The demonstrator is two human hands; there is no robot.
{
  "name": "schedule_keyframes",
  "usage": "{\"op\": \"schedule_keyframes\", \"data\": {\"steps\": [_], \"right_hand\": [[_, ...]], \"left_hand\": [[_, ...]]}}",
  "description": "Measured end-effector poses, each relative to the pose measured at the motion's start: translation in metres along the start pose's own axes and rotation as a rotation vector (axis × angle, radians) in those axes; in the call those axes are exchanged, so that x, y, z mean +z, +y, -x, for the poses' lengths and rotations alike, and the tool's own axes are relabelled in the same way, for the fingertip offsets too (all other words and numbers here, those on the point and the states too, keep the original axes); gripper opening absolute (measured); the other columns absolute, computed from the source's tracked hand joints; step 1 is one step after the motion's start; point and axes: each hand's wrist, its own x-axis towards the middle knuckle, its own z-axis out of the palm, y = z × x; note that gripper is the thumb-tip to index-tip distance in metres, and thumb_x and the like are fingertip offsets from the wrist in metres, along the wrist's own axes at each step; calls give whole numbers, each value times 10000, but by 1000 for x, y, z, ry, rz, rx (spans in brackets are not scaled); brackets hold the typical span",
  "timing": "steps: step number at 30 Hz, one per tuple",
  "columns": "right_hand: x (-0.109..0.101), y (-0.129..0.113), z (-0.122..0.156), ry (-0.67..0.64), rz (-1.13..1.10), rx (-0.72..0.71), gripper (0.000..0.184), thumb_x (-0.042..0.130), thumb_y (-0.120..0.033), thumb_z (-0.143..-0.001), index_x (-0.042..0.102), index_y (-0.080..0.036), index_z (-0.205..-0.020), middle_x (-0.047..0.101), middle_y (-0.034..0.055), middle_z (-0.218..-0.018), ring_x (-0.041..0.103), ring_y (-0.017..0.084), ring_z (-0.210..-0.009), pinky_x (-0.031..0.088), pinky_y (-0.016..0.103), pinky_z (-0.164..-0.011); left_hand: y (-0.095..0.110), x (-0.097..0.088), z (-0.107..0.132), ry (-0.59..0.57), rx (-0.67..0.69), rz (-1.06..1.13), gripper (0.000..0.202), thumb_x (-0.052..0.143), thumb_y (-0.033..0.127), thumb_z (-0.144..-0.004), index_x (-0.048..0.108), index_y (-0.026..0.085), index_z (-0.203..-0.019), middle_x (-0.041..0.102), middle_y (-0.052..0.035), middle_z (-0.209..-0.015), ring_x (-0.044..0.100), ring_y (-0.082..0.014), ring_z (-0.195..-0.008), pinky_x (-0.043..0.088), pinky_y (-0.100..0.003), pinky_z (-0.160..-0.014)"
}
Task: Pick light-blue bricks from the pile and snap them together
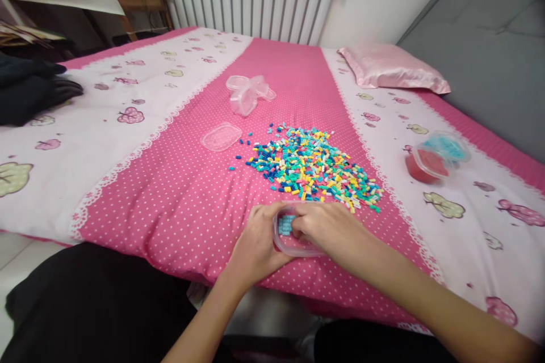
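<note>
A small clear plastic container (286, 241) with light blue pieces inside sits near the front edge of the bed. My left hand (255, 244) curls around its left side and holds it. My right hand (330, 227) rests over its top right, fingertips pinched together inside the rim; what they hold is too small to make out. Just beyond the hands lies a spread pile of small coloured pieces (310, 167), blue, teal, yellow, white and orange.
A clear lid (221, 137) lies left of the pile, and empty clear containers (249, 92) are stacked further back. Two filled tubs, red (423, 167) and blue (449, 146), sit at right. A pink pillow (392, 68) and dark clothing (29, 91) lie at the bed's edges.
</note>
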Motion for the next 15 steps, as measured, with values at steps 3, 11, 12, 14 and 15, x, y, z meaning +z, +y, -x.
{"op": "schedule_keyframes", "data": {"steps": [3, 11, 12, 14, 15], "right_hand": [[1, 3, 0, -7, -15, -27, 194, 702, -47, -873, 797, -208, -821, 806, 36, -973, 712, 183, -813, 299, 302, -583], [-4, 6, 4, 14, 4, -7, 180, 710, -33, -847, 783, -187, -788, 791, 50, -915, 644, 153, -704, 209, 314, -544], [-3, 6, 4, 13, 7, -8, 181, 711, -32, -845, 784, -187, -786, 791, 52, -910, 642, 154, -700, 204, 316, -542], [-2, 6, 4, 8, 9, -13, 178, 719, -38, -842, 790, -194, -793, 792, 49, -912, 643, 153, -700, 200, 315, -541], [-2, 7, 5, 4, 8, -15, 175, 726, -43, -841, 793, -199, -798, 793, 46, -914, 644, 152, -702, 199, 312, -541]], "left_hand": [[-1, 0, 0, 1, -4, -3, 808, 870, 368, -792, 393, 286, -1439, 661, -84, -1293, 675, -295, -1133, 548, -457, -968], [-1, 0, 1, -10, -5, 2, 793, 840, 408, -826, 379, 295, -1461, 659, -92, -1311, 680, -301, -1156, 546, -481, -984], [-1, 0, 1, -12, -9, 1, 787, 837, 411, -830, 381, 297, -1460, 658, -93, -1313, 679, -304, -1163, 545, -488, -990], [-1, 0, 1, -14, -15, 1, 776, 832, 416, -835, 384, 298, -1458, 658, -95, -1316, 678, -308, -1173, 545, -498, -996], [-1, 0, 1, -14, -16, 0, 776, 831, 417, -834, 385, 297, -1457, 658, -96, -1317, 677, -309, -1175, 546, -499, -996]]}}
